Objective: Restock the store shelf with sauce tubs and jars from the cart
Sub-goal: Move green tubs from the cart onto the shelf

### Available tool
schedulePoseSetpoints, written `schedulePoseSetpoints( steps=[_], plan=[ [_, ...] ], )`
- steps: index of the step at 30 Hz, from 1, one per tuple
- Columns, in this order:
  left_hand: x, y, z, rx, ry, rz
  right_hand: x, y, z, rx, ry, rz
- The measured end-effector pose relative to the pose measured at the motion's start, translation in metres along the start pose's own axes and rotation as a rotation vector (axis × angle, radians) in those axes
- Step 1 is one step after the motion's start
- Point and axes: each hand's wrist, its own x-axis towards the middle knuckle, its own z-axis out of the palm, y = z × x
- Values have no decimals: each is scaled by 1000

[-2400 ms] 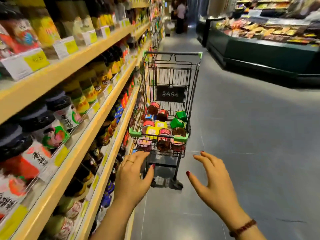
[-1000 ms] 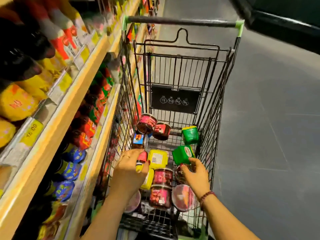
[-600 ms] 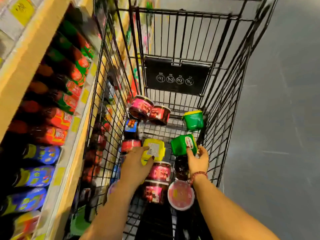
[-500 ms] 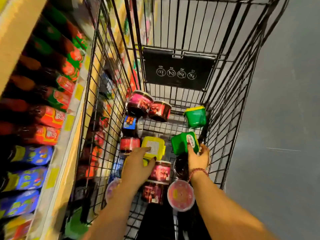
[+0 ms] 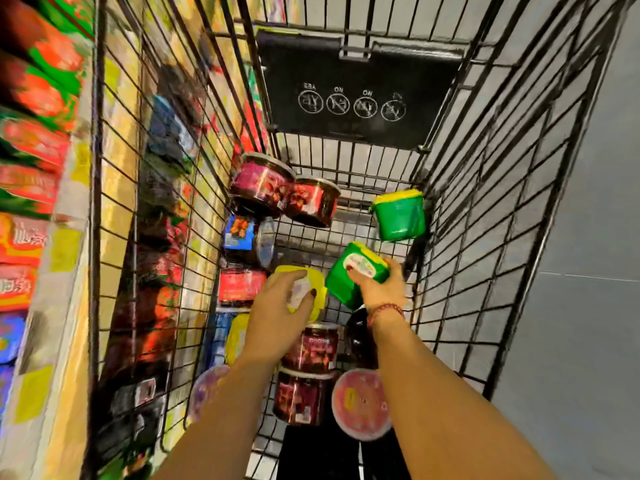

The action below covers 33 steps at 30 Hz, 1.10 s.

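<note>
1. Sauce tubs and jars [image 5: 317, 348] are all still lying in the black wire shopping cart [image 5: 485, 188], which is standing just beside the stocked store shelf [image 5: 69, 358] on the left.
2. Both hands are now reaching down inside the basket. A couple of seconds ago they were spread in the air short of the cart.
3. The left hand [image 5: 277, 313] is curling its fingers over the square yellow plastic tub [image 5: 313, 275], with the thumb pressing on its white label.
4. The right hand [image 5: 377, 289] is gripping the square green plastic tub with a yellow lid [image 5: 349, 275]. Its thumb is on the oval label and the tub is tilting on one edge.
5. Judging by this, the pick-up is just getting under way. Two tubs are being taken at once, and the lift and the carry to the shelf are still waiting to be done.
6. Green tubs are numbering two, counting the second green tub [image 5: 400, 216] against the far right wall.
7. Yellow tubs are also numbering two, one of them half hidden under the left wrist.
8. Round dark jars [image 5: 263, 188] showing their sides are numbering seven, as far as the blur allows.
9. Two round pink lids [image 5: 362, 403] are facing up near the arms.
</note>
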Motion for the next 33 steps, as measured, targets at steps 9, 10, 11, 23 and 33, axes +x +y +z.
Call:
schedulePoseSetpoints(
  steps=[9,10,11,23,33],
  plan=[
    [4,-17,-1,-28,4,-50,17,3,14,108,-87,106],
    [3,-19,-1,-31,7,-50,18,1,15,130,-79,123],
    [3,-20,0,-37,12,-50,17,0,15,142,-72,137],
    [20,7,-7,-676,-35,-403,-6,-34,6,241,-237,3],
    [42,13,-6,-1105,-248,-528,-31,-66,3,94,-680,-82]
  ],
)
